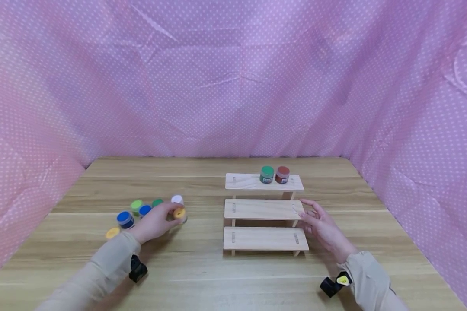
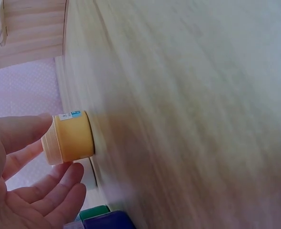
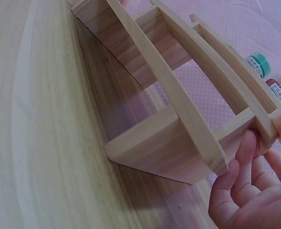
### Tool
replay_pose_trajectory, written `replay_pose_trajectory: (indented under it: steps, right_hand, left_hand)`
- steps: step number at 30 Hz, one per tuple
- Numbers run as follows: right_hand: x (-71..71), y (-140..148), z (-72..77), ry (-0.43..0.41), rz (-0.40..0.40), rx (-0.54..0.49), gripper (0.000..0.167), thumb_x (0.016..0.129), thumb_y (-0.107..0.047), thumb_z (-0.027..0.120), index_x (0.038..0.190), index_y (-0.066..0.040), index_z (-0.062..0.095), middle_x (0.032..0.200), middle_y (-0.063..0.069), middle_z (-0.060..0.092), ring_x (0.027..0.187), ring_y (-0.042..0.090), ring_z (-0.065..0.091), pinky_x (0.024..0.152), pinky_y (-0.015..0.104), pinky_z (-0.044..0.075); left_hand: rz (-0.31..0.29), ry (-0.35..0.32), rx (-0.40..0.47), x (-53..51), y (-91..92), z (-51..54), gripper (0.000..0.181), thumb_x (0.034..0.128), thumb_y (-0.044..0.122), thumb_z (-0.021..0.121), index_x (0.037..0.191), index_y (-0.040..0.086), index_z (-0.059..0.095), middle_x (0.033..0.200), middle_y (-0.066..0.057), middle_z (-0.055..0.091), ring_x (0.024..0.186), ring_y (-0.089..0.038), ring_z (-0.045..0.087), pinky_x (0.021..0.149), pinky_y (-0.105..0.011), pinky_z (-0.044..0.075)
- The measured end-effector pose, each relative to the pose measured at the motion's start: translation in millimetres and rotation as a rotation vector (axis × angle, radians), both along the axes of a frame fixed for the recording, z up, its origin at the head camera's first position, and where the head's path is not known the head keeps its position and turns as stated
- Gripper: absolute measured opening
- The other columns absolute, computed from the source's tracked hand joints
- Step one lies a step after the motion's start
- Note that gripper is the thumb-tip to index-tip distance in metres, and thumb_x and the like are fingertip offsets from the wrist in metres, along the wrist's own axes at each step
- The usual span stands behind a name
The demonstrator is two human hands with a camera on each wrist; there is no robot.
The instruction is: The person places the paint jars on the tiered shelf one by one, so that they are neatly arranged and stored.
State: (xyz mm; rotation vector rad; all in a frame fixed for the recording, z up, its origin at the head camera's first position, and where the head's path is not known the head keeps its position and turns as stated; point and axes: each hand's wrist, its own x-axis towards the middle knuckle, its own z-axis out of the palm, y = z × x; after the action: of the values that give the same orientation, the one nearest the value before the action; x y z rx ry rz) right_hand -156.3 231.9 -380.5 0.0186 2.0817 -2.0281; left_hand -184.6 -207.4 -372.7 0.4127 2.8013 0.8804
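L sleeve (image 1: pixel 103 264) nearest; L hand (image 1: pixel 156 222) pinches yellow jar (image 2: pixel 75 138) at lid.
R hand (image 1: pixel 324 226) grips stepped rack (image 1: pixel 260 209), prob. to steady it.

Head: fwd/dn — wrists: close-up, rack (image 1: pixel 262 209) shared

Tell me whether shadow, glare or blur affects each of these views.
Head: a soft shadow beside the left sleeve and a pale sheen on the table; left wrist: the table's grain looks smeared, with a brownish shadow near the yellow jar; right wrist: the wooden stand's near edges look fairly crisp, with shadow on the table beneath.
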Motion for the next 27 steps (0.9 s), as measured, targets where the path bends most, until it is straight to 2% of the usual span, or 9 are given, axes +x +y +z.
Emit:
replay_pose_trajectory:
  steps: [6, 12, 14, 19, 23, 26, 27]
  right_hand:
    - [0.6, 0.5, -0.4, -0.006, -0.003, -0.022, 0.053, 0.097, -0.01, 0.049, 0.143, -0.003, 0.024, 0.097, -0.01, 0.061, 0.087, 0.006, 0.062, 0.077, 0.018, 0.051]
    - [0.8, 0.0, -0.9, 0.0, 0.006, -0.06, 0.035, 0.097, -0.008, 0.05, 0.126, -0.025, 0.041, 0.094, -0.01, 0.063, 0.085, 0.005, 0.062, 0.078, 0.019, 0.052]
    - [1.1, -0.3, -1.2, 0.002, 0.01, -0.072, 0.033, 0.097, -0.008, 0.05, 0.121, -0.029, 0.043, 0.093, -0.01, 0.063, 0.083, 0.005, 0.062, 0.077, 0.018, 0.053]
    - [0.9, 1.1, -1.8, 0.012, 0.024, -0.071, 0.035, 0.097, -0.009, 0.05, 0.127, -0.025, 0.041, 0.094, -0.01, 0.063, 0.084, 0.005, 0.061, 0.073, 0.017, 0.052]
    - [-0.7, 2.2, -2.8, 0.011, 0.021, -0.069, 0.037, 0.097, -0.009, 0.05, 0.131, -0.019, 0.038, 0.095, -0.01, 0.063, 0.085, 0.006, 0.062, 0.076, 0.018, 0.053]
    - [-1.8, 3.2, -3.5, 0.017, 0.031, -0.082, 0.037, 0.097, -0.008, 0.049, 0.13, -0.02, 0.039, 0.095, -0.01, 0.063, 0.086, 0.006, 0.063, 0.079, 0.019, 0.053]
    - [-2.2, 3.4, -3.8, 0.019, 0.032, -0.087, 0.036, 0.097, -0.009, 0.05, 0.129, -0.021, 0.04, 0.095, -0.01, 0.063, 0.085, 0.005, 0.062, 0.077, 0.018, 0.053]
  left_hand:
    - [0.024, -0.005, -0.004, 0.7, 2.9, -1.7, 0.039, 0.0881, 0.012, 0.067, 0.125, 0.004, 0.058, 0.121, -0.014, 0.06, 0.11, -0.029, 0.057, 0.097, -0.051, 0.047]
    - [0.033, -0.009, -0.001, -0.1, 4.2, -3.0, 0.038, 0.0886, 0.011, 0.066, 0.125, 0.004, 0.058, 0.123, -0.016, 0.06, 0.113, -0.032, 0.056, 0.097, -0.051, 0.047]
    - [0.037, -0.016, 0.005, -0.3, 4.2, -3.7, 0.038, 0.0889, 0.01, 0.066, 0.126, 0.004, 0.057, 0.122, -0.016, 0.06, 0.112, -0.031, 0.057, 0.096, -0.049, 0.049]
    - [0.042, -0.019, 0.021, -1.2, 4.9, -6.0, 0.037, 0.0895, 0.009, 0.064, 0.126, 0.004, 0.057, 0.123, -0.018, 0.059, 0.113, -0.032, 0.058, 0.094, -0.047, 0.05]
    - [0.042, -0.012, 0.028, -1.4, 5.7, -7.2, 0.036, 0.09, 0.01, 0.064, 0.125, 0.004, 0.057, 0.124, -0.019, 0.059, 0.113, -0.033, 0.058, 0.093, -0.047, 0.051]
    - [0.048, -0.015, 0.035, -1.3, 6.4, -8.1, 0.036, 0.0906, 0.01, 0.063, 0.125, 0.004, 0.058, 0.124, -0.019, 0.059, 0.114, -0.033, 0.058, 0.093, -0.046, 0.051]
    - [0.05, -0.017, 0.038, -1.5, 6.5, -8.6, 0.036, 0.0907, 0.011, 0.063, 0.125, 0.004, 0.057, 0.125, -0.019, 0.059, 0.114, -0.033, 0.058, 0.094, -0.047, 0.051]
